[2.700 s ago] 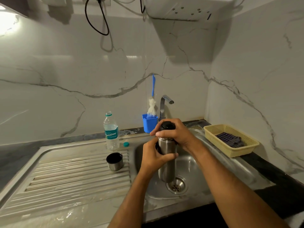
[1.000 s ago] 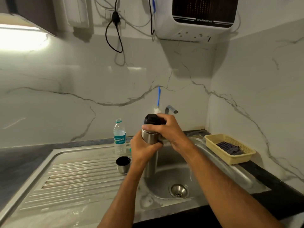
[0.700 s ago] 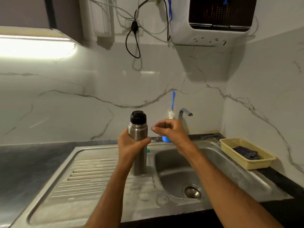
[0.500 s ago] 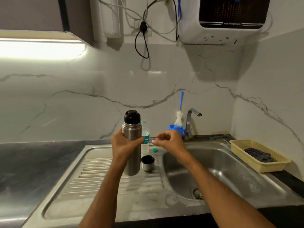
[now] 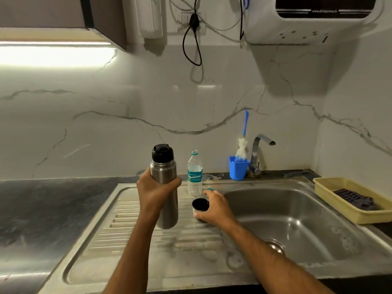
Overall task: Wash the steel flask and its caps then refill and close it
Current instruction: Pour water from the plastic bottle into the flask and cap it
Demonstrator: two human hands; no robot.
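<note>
The steel flask (image 5: 164,172) stands upright over the ribbed drainboard (image 5: 131,240), its black inner cap (image 5: 162,153) fitted on top. My left hand (image 5: 154,194) grips the flask's body around the middle. Just to its right sits the steel outer cup cap (image 5: 199,205), mouth up, dark inside. My right hand (image 5: 215,207) curls round that cup from the right side. A plastic water bottle (image 5: 194,175) stands uncapped behind the cup, and its small teal cap (image 5: 209,189) lies beside it.
The sink basin (image 5: 297,225) lies to the right, with the tap (image 5: 259,151) behind it. A blue holder (image 5: 238,168) with a bottle brush stands by the tap. A yellow basket (image 5: 331,187) holding a dark cloth sits at far right. Dark countertop (image 5: 42,206) spreads left.
The flask moved from over the basin to the drainboard, held by my left hand. My right hand left the flask's black cap, dropped down and took hold of the steel cup.
</note>
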